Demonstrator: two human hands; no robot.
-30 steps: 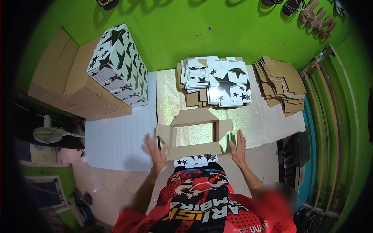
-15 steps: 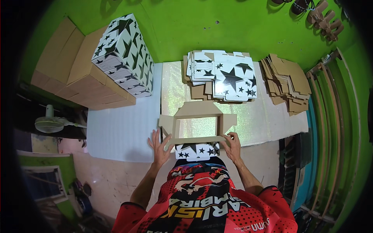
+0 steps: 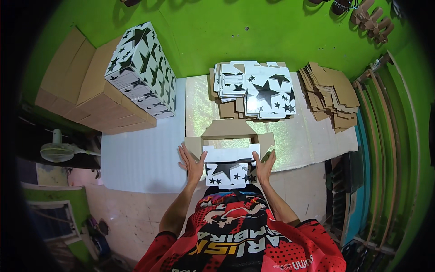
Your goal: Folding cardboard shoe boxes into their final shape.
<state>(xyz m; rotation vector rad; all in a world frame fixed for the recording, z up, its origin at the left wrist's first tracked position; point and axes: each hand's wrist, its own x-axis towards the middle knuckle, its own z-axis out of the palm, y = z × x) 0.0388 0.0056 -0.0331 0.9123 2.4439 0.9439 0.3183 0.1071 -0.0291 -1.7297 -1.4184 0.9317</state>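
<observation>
A partly folded cardboard box (image 3: 229, 129) stands at the table's near edge, brown inside, with its side and far flaps spread outward. A white flap (image 3: 231, 154) lies folded over along its near side. Below that hangs a white panel with black stars (image 3: 229, 174), close to my body. My left hand (image 3: 194, 167) grips the near left corner, thumb on the flap's end and fingers stretched along the outside. At the near right corner, my right hand (image 3: 264, 167) holds the box likewise, its thumb at the flap's other end.
Flat star-printed box blanks (image 3: 269, 93) are stacked at the back middle, plain brown blanks (image 3: 331, 97) at the back right. Finished star-printed boxes (image 3: 147, 68) stand by large brown cartons (image 3: 97, 90) on the left. A fan (image 3: 56, 149) is left of the table.
The white flap has turned inward over the box's near side. Both thumbs have moved onto its ends, and my right hand has turned more upright.
</observation>
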